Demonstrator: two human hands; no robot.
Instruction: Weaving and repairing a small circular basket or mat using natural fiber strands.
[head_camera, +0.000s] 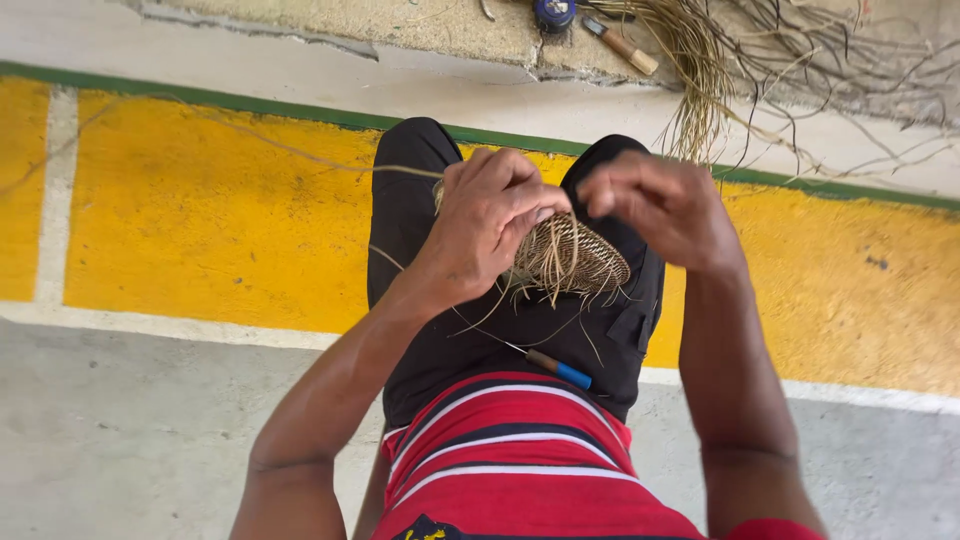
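A small round woven piece of straw-coloured fibre (578, 258) rests on my lap, loose strand ends sticking out around its rim. My left hand (488, 222) grips its upper left edge with fingers curled. My right hand (662, 205) hovers just to the right, fingertips pinched together near the left thumb, seemingly on a thin strand. A long thin fibre (250, 135) trails from my left hand away to the left across the floor. A thin tool with a blue and brown handle (556, 369) lies on my dark shorts below the woven piece.
A bundle of loose fibres and dark twigs (760, 70) lies on the concrete ahead at top right, next to a wooden-handled tool (622, 44) and a dark round object (553, 13). The floor has yellow paint with green and white lines.
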